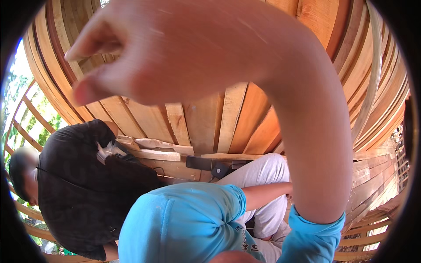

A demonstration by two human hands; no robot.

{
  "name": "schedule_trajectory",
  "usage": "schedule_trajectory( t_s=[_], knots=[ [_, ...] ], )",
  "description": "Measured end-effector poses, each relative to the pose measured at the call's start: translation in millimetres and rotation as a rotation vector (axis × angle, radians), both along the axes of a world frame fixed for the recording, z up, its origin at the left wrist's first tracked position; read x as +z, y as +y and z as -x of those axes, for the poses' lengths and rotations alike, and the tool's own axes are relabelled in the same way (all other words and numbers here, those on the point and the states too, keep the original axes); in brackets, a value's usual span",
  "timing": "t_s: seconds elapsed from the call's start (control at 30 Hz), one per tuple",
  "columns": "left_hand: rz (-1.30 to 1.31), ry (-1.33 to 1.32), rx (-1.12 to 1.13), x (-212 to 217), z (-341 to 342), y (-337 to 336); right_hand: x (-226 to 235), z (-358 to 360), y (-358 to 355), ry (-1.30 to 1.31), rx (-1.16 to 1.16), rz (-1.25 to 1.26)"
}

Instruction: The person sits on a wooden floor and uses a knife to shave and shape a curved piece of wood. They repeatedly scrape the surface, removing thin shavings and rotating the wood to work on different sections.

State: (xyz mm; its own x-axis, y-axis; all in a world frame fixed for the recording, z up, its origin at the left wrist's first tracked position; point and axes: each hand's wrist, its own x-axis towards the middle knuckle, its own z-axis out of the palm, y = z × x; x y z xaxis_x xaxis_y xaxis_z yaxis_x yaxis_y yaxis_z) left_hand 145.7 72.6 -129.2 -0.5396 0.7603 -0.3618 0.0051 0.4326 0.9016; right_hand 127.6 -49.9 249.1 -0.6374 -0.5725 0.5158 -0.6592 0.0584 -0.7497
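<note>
My right hand is raised close to the camera, blurred by motion, its arm coming up from a blue sleeve at the lower right. Thumb and forefinger stand apart, with nothing visible between them; the other fingers are curled or hidden. Behind it lie long wooden planks. Lower down, my left forearm reaches across to my raised knee in light grey trousers. Only a sliver of my left hand shows there, since my right arm covers the rest.
At the left a person in a black shirt and dark cap bends beside me. Loose wood pieces, a flat black object and a small black box lie ahead of my knees. Wooden slats edge the left side, with greenery beyond.
</note>
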Motion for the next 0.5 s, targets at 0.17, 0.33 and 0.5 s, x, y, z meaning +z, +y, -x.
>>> schedule_trajectory(
  t_s=[0.17, 0.33, 0.5],
  knots=[
    [-0.027, -0.104, 0.092, -28.3, 1.9, -47.1, -109.7, -14.4, 83.4, -0.287, -0.189, 0.068],
    [-0.274, -0.152, -0.068, 7.5, -10.1, -13.3, -215.6, -74.2, 254.4, -0.660, -0.593, 0.136],
    [-0.428, -0.018, 0.033, 35.3, -25.9, -3.6, -298.3, -122.8, 301.0, -0.936, -0.706, 0.220]
  ],
)
